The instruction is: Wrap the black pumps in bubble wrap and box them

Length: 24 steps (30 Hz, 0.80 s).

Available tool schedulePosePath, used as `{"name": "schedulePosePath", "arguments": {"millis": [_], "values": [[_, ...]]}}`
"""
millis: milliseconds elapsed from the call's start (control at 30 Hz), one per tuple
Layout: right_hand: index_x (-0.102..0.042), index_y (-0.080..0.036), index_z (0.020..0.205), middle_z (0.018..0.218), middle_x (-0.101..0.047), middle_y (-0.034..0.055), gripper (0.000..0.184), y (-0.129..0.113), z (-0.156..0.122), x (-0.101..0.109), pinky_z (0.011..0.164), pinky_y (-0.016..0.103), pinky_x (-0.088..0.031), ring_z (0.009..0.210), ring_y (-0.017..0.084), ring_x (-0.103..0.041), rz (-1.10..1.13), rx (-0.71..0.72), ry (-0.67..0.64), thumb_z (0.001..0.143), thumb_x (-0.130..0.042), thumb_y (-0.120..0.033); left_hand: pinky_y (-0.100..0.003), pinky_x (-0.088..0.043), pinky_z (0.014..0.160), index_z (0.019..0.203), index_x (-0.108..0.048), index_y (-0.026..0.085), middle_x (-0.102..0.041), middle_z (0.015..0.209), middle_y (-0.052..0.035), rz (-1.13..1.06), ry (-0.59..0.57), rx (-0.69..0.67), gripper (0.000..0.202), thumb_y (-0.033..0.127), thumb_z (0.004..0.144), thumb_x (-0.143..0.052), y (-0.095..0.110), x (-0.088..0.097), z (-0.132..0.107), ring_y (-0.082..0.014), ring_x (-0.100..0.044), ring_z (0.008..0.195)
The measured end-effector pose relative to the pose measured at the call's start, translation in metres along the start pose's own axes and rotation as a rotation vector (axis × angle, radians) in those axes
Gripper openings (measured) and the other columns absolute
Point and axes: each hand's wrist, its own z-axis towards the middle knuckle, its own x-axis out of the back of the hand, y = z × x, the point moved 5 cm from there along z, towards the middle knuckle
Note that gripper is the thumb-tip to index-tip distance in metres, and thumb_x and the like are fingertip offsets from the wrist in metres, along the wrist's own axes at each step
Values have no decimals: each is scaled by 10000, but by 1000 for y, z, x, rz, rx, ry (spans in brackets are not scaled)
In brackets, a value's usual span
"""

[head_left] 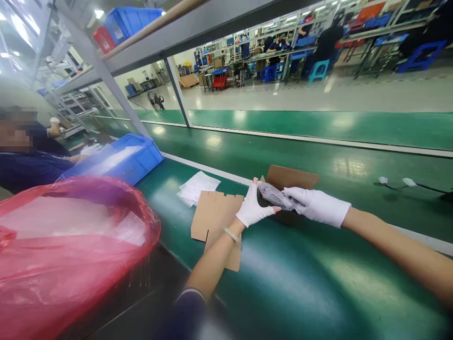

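Observation:
My right hand (316, 205), in a white glove, grips a dark item wrapped in clear plastic (274, 194); what is inside cannot be made out. My left hand (252, 207), in a white glove with bare fingertips, has its thumb and fingers spread wide at the near end of the wrapped item. Whether it touches the item is unclear. Just behind and below the item stands an open brown cardboard box (292, 177), partly covered by my hands. Beneath my left forearm lies a flat, slotted cardboard piece (208, 215).
Clear plastic bags (200, 186) lie on the green work surface (283, 274). A pink plastic bag (71, 264) of clear sheets is at left, with a blue bin (148, 158) behind it. A co-worker (31, 165) sits far left. White connectors (408, 182) on a cable lie right.

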Motion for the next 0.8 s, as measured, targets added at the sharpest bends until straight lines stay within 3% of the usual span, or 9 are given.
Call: {"name": "schedulePosePath", "arguments": {"millis": [100,200,267,333,400,467,633,800], "values": [[-592,-245,1031,851,-691,9,335,7,1,6,639,279,-493,708,182,-653,-27,-40,-122,736,-478,-134,-489,-210,1184,1474,-169,181,-281,1530,-183,-323,-137,53,1126,535,614,-802,-22,-19,19,-318,-269,1425],[-532,-213,1203,1020,-682,88,485,-3,-7,18,615,304,-484,775,237,-661,-67,-103,-129,722,-577,-248,-491,-325,1123,1376,-351,151,-466,1400,-183,-515,-279,13,1009,533,573,-827,-25,-37,37,-334,-422,1328],[-366,-195,1386,1213,-610,134,698,-11,-11,23,646,319,-485,876,266,-657,-154,-150,-116,757,-608,-377,-502,-374,1080,1299,-431,132,-545,1306,-181,-530,-322,6,962,506,523,-860,-23,-45,45,-341,-504,1245],[-325,-183,1407,1203,-611,133,652,-16,-13,25,638,328,-467,848,270,-660,-280,-211,-125,836,-539,-416,-504,-378,1074,1250,-471,128,-576,1262,-171,-531,-344,5,940,457,478,-892,-20,-51,48,-340,-529,1210],[-441,-165,1294,1060,-652,118,426,-16,-14,26,585,327,-424,758,269,-658,-373,-270,-135,904,-429,-335,-493,-351,1099,1248,-483,139,-563,1288,-157,-532,-351,-6,914,435,487,-893,-16,-54,47,-335,-500,1244],[-504,-151,1184,986,-636,124,316,-17,-17,29,524,316,-369,705,273,-648,-443,-312,-125,932,-355,-270,-484,-317,1127,1290,-462,164,-524,1346,-139,-513,-332,-21,919,444,520,-877,-14,-55,43,-329,-449,1297],[-538,-122,1098,887,-548,112,355,-28,-25,37,435,294,-293,586,243,-618,-768,-341,-119,915,-236,-81,-517,-278,1145,1342,-430,197,-501,1377,-123,-434,-298,-8,957,463,534,-867,-17,-56,33,-345,-424,1314],[-571,-153,1144,942,-560,126,429,-32,-15,3,506,317,-399,666,263,-649,-588,-167,-203,848,-299,-3,-533,-289,1139,1388,-375,236,-510,1369,-103,-400,-317,23,1004,470,542,-862,-21,-56,23,-340,-444,1304]]}}
